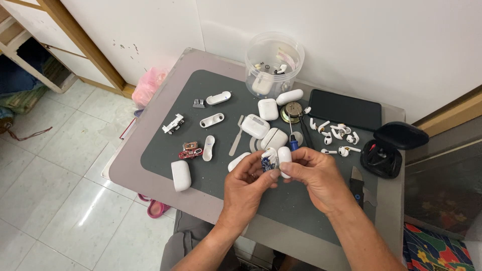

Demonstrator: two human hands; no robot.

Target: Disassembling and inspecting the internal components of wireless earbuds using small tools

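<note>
White glossy plastic earbud-case shell [284,156], with a small blue circuit part [269,161] just beside it, sits between both hands above the near edge of the dark grey mat [165,150]. Its long axis stands nearly upright. The right hand [315,176] pinches the shell; the left hand [247,186] pinches the blue part. A blue-handled screwdriver [293,142] lies just behind them.

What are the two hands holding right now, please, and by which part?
Left hand pinches a small blue circuit board by its lower edge; right hand grips a white case shell by its lower end.
</note>
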